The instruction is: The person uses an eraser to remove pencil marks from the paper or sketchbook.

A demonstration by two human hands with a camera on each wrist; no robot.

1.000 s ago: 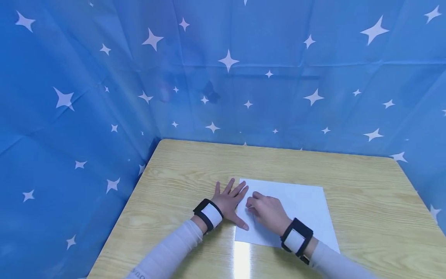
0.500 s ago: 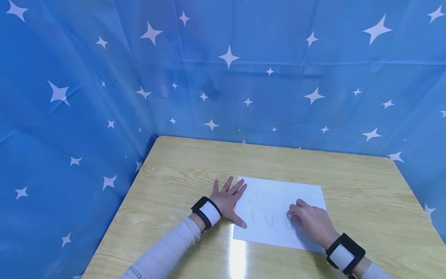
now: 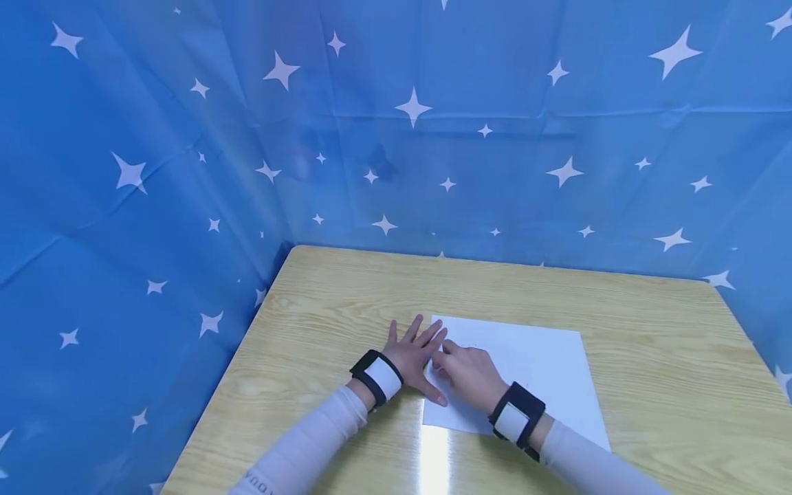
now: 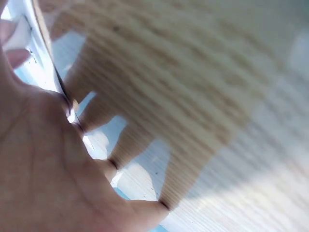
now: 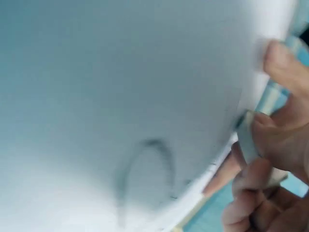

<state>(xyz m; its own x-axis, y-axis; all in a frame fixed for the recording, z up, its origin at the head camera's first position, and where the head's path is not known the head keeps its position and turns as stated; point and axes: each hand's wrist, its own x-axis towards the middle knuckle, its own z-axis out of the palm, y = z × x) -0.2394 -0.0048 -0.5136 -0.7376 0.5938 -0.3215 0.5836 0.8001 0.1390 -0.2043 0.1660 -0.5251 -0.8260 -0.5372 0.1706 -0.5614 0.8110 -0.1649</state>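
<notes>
Right hand (image 3: 471, 375) back leftward, paper (image 3: 553, 375) beneath it

Worktop (image 3: 346, 289) is showing pale wood grain with a glossy finish, throwing back a bright streak of light. Paper (image 3: 538, 371) is looking smooth and matt. Backdrop (image 3: 371, 127) is hanging as smooth, creasing cloth. Sleeves (image 3: 309, 436) are looking like soft matt fabric, wrinkling. Wristbands (image 3: 518, 418) are looking like matt cloth. Pale piece (image 5: 248, 140) is looking smooth; its material is staying unclear.
</notes>
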